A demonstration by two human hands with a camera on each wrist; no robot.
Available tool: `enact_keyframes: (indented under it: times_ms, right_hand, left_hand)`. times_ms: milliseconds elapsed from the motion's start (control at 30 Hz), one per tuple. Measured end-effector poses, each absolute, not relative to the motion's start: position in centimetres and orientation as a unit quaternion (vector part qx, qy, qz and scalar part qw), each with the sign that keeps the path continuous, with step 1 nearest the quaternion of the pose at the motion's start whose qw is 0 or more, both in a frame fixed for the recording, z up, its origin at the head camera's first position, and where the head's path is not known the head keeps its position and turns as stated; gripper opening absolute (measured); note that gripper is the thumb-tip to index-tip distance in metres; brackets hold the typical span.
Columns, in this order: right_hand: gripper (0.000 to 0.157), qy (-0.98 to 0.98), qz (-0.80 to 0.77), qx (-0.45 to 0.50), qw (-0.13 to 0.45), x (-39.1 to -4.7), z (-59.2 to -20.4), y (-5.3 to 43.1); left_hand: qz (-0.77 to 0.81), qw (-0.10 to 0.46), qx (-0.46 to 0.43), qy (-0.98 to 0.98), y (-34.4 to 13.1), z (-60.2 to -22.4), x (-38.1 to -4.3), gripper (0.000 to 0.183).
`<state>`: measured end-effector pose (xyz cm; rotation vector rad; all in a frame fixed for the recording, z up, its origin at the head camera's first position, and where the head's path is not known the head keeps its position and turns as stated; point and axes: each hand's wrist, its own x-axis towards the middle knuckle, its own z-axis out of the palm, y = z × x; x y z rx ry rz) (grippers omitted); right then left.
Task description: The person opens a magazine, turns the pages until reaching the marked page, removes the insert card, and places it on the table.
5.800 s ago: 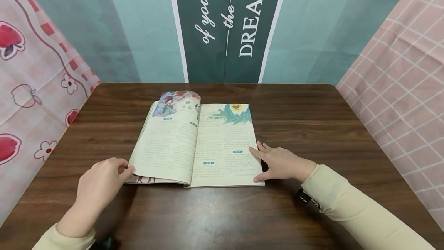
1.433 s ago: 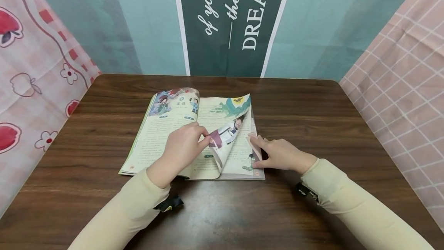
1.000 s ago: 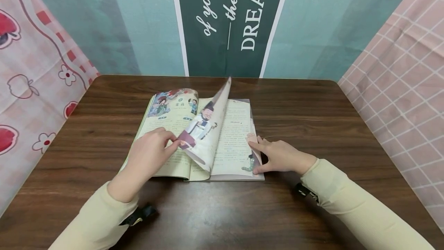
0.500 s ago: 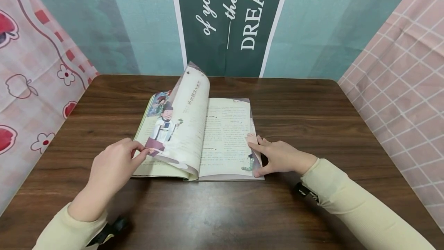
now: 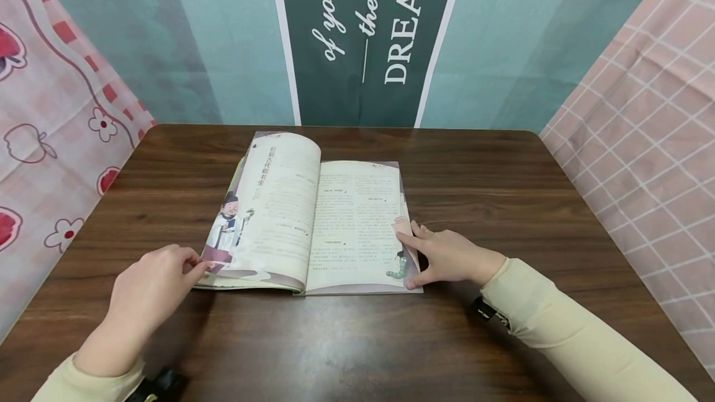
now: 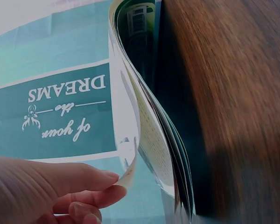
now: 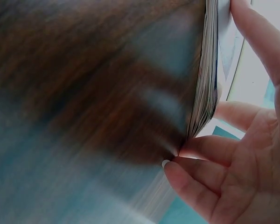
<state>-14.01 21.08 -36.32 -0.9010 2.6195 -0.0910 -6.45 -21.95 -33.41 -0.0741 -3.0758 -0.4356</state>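
An open magazine lies on the wooden table, text on both sides. My left hand pinches the lower outer corner of a page between thumb and index finger. That page, printed with a robed figure, bows over the left half. In the left wrist view the pinched corner stands apart from the stacked pages beneath. My right hand, fingers spread, rests at the lower right edge, thumb near the corner and index finger on the page. In the right wrist view its fingertips touch the side of the page stack.
The brown table extends around the magazine. A teal backdrop with lettering hangs behind it. Patterned cloths flank both sides, one fruit-printed at left and one pink-checked at right. Black straps sit at the wrists.
My left hand has carried the pinched page from the right side across to the left, uncovering a new right-hand page with a green worm drawing. My right hand has stayed at the right edge.
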Motion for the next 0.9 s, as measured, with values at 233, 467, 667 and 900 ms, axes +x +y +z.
enact_keyframes:
  times_ms: [233, 467, 667, 900]
  right_hand:
    - [0.089, 0.933, -0.04, -0.311, 0.177, -14.1, -36.5, 20.9]
    - [0.063, 0.936, -0.034, -0.331, 0.115, -14.4, -36.6, 20.8]
    - [0.033, 0.936, -0.026, -0.345, 0.069, -14.5, -36.7, 20.9]
    - [0.028, 0.933, -0.053, -0.35, 0.064, -14.8, -36.7, 21.3]
  left_hand:
    - [-0.125, -0.059, -0.012, -0.99, -22.6, -33.9, -6.6, 0.014]
    - [-0.109, -0.1, -0.004, -0.989, -22.6, -33.9, -7.1, 0.021]
    - [-0.111, -0.049, -0.019, -0.992, -21.7, -33.2, -7.4, 0.03]
    - [-0.12, -0.003, -0.051, -0.992, -19.3, -32.4, -7.8, 0.018]
